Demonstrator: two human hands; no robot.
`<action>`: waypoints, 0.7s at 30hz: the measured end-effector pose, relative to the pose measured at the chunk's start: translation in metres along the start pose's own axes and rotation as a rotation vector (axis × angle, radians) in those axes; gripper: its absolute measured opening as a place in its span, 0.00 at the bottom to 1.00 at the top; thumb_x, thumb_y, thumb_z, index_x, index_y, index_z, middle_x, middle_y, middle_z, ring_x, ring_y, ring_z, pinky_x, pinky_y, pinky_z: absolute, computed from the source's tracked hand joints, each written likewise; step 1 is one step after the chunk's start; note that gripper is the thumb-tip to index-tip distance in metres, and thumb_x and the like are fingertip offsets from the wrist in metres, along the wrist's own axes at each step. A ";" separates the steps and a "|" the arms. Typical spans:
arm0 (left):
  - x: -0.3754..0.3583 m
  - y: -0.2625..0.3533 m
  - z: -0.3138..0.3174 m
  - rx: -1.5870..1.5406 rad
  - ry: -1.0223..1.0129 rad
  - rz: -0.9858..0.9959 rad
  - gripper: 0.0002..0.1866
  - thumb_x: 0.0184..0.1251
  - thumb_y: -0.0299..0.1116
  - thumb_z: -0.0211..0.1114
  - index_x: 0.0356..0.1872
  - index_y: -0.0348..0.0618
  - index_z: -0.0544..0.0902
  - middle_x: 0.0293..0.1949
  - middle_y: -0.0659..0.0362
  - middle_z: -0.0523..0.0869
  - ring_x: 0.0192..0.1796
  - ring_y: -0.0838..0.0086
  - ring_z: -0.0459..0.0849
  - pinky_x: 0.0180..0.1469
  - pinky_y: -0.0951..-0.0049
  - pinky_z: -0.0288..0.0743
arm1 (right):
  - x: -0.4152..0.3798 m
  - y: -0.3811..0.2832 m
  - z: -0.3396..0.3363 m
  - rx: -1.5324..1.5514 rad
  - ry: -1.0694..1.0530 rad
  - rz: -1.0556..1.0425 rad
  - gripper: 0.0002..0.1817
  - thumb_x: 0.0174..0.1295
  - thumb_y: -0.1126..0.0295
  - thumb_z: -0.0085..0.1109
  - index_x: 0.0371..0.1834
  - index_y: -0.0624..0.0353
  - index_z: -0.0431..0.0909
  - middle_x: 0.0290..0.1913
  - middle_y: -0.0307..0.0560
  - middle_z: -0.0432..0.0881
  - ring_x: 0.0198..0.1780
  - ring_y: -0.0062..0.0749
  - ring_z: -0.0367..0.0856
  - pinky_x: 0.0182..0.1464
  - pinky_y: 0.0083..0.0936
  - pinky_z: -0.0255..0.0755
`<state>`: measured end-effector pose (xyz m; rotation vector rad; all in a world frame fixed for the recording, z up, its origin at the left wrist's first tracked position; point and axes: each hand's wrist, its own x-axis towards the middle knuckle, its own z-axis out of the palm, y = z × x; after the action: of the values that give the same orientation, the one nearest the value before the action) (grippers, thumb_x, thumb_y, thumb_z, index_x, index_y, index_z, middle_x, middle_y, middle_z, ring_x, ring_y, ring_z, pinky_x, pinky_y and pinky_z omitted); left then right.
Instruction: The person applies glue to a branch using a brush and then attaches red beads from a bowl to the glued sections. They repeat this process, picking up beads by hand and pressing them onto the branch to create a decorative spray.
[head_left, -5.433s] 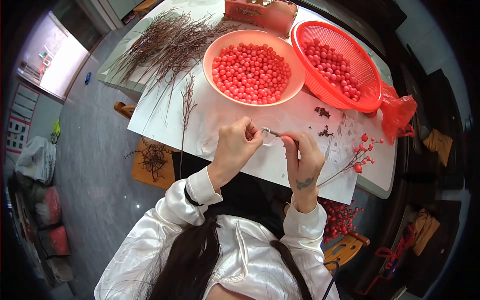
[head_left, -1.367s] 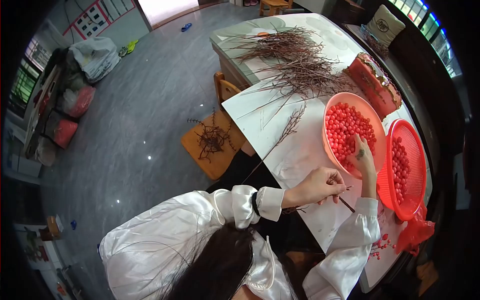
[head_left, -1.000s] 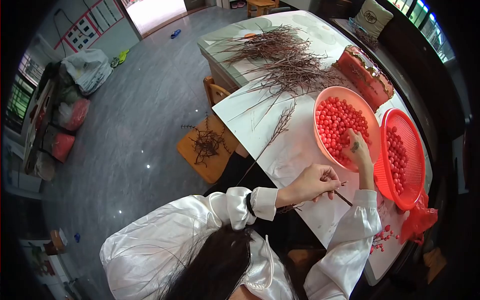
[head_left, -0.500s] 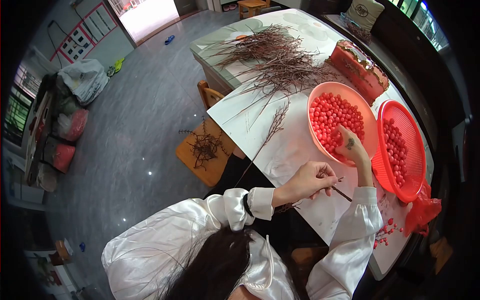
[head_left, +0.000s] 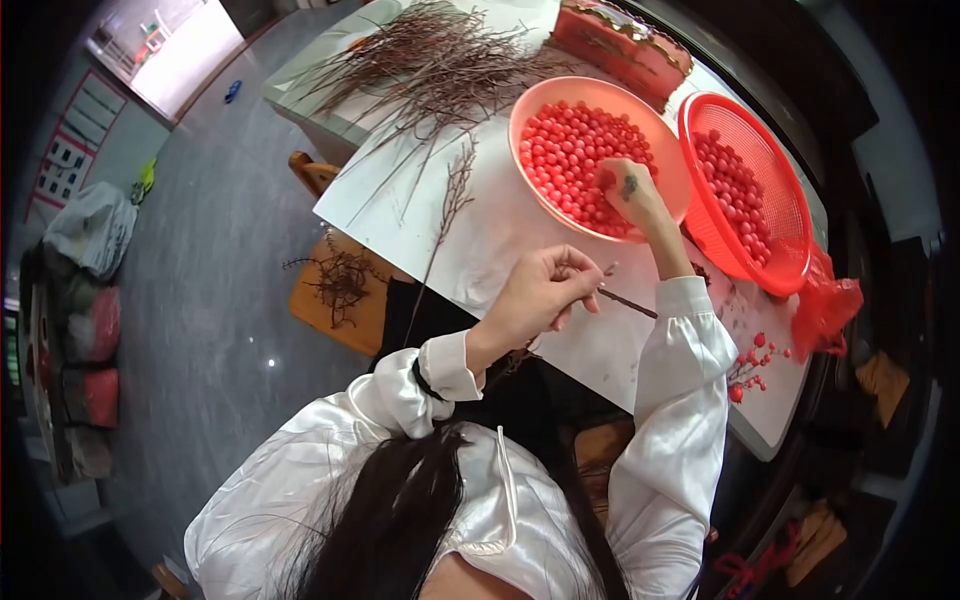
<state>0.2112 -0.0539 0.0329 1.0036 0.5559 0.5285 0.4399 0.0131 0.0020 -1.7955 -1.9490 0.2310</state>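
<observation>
My left hand (head_left: pixel 548 292) pinches a thin brown twig (head_left: pixel 630 303) between thumb and fingers, over the near part of the white table. Inside the pink bowl (head_left: pixel 668 150), my right hand (head_left: pixel 635 195) reaches down among round red artificial berries (head_left: pixel 572 150). Its fingers are bent and partly hidden there, so what they grip cannot be made out. Right of the bowl leans a red mesh basket (head_left: pixel 790 190) holding more red berries (head_left: pixel 735 195). A stem with small red berries (head_left: pixel 757 365) lies near the table's right edge, beside my right sleeve.
A pile of bare brown twigs (head_left: pixel 440 65) covers the far left of the table (head_left: pixel 480 250). One longer branch (head_left: pixel 447 210) lies apart. A pink box (head_left: pixel 625 50) stands behind the bowl; a red plastic bag (head_left: pixel 828 305) is at right. Twigs rest on a wooden chair (head_left: pixel 310 310).
The view has shifted, so the table appears higher and further left. My right hand stays in the bowl, its fingers moving among the berries. My left hand keeps hold of the twig.
</observation>
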 end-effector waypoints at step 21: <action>0.003 0.001 -0.005 -0.028 0.046 0.047 0.11 0.64 0.34 0.60 0.36 0.35 0.75 0.22 0.58 0.82 0.11 0.87 0.67 0.11 0.88 0.56 | -0.029 -0.020 -0.052 1.791 0.173 0.606 0.19 0.55 0.85 0.54 0.52 0.73 0.66 0.50 0.52 0.72 0.52 0.38 0.74 0.54 0.22 0.75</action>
<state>0.2103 -0.0482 0.0311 0.9819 0.5660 0.6011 0.4460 -0.0281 0.0494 -0.8770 -0.3643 1.3696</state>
